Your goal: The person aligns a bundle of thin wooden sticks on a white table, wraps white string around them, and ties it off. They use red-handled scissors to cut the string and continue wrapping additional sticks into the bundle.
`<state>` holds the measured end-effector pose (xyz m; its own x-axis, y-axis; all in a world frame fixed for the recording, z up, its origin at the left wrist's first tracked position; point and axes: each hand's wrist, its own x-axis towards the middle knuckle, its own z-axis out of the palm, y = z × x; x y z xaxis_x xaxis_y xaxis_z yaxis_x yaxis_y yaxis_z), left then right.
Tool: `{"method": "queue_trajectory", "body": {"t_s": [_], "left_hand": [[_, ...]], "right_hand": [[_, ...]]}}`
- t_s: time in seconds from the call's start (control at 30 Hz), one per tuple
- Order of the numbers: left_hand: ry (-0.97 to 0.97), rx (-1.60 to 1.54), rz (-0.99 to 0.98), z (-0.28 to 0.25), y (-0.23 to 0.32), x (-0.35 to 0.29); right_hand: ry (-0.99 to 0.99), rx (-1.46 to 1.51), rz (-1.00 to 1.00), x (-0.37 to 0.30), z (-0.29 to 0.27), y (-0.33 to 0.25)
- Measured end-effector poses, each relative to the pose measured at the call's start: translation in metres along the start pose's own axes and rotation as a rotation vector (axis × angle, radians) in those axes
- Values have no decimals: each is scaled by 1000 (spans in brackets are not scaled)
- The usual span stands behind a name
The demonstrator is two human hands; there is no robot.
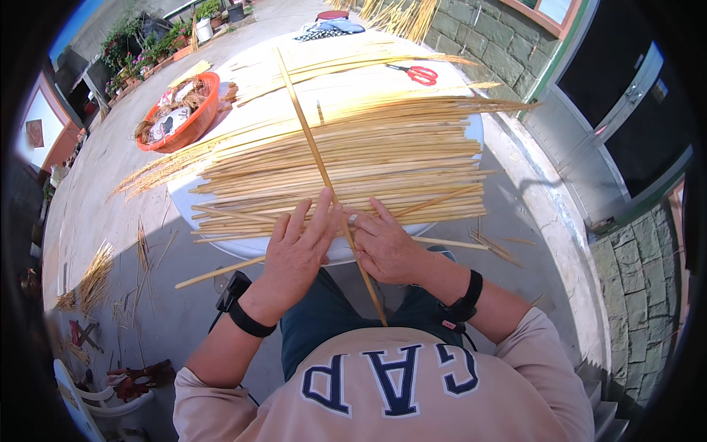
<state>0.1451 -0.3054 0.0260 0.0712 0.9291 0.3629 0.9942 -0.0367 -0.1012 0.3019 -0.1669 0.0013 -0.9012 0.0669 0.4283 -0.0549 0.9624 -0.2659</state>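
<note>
A long, pale-brown straw stalk (306, 129) slants from the far side of the table toward my lap, passing between my two hands. My left hand (298, 239) is at its left side, outer fingers spread, index fingertip against the stalk; its thumb is hidden. My right hand (387, 247), with a ring on one finger, is curled around the stalk from the right. Beneath and beyond both hands, a wide layer of similar stalks (346, 166) lies crosswise on a white round table (254, 249). One loose stalk (221, 272) sticks out below my left wrist.
Red-handled scissors (423, 75) lie at the table's far right, near more straw. An orange basket (197, 129) of mixed bundles stands left. Folded cloth (330, 29) sits at the far edge. Straw bundles (96, 278) and a white chair (110, 404) are on the left ground.
</note>
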Motion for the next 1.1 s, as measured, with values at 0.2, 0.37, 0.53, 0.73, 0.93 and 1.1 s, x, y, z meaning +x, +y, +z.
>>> {"method": "queue_trajectory", "body": {"t_s": [0.2,0.37,0.53,0.73,0.93,1.1], "left_hand": [[63,72,132,-2,-17,28],[-227,48,23,10,-28,42],[-224,-115,-165,29,-25,38],[-65,-23,-183,51,-18,37],[-267,-144,-363,54,-12,76],[-219,-138,-314,46,11,57]], "right_hand": [[-13,25,-16,-1,-3,2],[113,-67,28,2,3,-8],[111,-387,-9,-8,6,-8],[75,-375,-134,-21,-11,43],[68,-141,-38,-6,-33,84],[236,128,178,-26,-49,69]]}}
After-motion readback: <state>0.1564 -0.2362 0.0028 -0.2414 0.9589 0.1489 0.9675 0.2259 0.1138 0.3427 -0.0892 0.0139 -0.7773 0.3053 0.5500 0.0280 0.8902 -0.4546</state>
